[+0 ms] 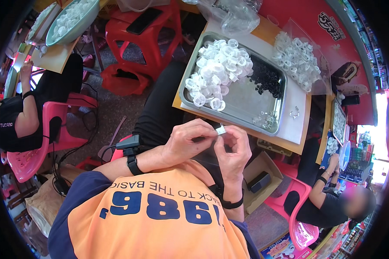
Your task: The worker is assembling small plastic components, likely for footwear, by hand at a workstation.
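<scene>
Both hands, left and right, pinched together on small white plastic ring; keep grip square, near steel tray.

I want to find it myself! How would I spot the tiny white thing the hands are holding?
Find the big metal tray heaped with white plastic rings and small black pieces. Just below its near edge, the left hand and right hand meet fingertip to fingertip. The small white piece pinched there is the only one lifted off the tray.
</scene>
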The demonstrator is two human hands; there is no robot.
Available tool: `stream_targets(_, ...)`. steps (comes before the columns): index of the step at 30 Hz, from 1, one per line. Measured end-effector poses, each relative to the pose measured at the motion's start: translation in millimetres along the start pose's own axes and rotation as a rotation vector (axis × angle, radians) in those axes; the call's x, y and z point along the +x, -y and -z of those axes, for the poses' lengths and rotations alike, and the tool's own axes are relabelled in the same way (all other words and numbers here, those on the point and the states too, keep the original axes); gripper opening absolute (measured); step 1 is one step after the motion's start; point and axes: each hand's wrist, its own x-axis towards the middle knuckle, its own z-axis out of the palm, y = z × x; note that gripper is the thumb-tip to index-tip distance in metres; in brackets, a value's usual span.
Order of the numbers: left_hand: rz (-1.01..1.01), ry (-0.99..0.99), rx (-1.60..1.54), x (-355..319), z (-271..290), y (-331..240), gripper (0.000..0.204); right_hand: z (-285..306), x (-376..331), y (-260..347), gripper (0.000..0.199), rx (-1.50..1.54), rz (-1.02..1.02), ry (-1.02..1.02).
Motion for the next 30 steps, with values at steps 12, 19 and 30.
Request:
stream_targets(12,-0.034,-0.018,0.028,1.0,-3.2,-6.3,0.021,-2.7,-4.9,-4.1,0.03,0.052,-0.004,-0.056)
stream_targets(19,-0.085,-0.018,0.038,-2.9,-5.6,-1.4,0.023,-5.7,-6.9,-6.4,0.031,-0.056,0.102,-0.111)
stream_targets(30,-0.08,-0.011,0.077,-2.7,-10.2,2.6,0.02,-7.5,-9.3,-13.7,0.029,-0.011,-0.021,-0.105)
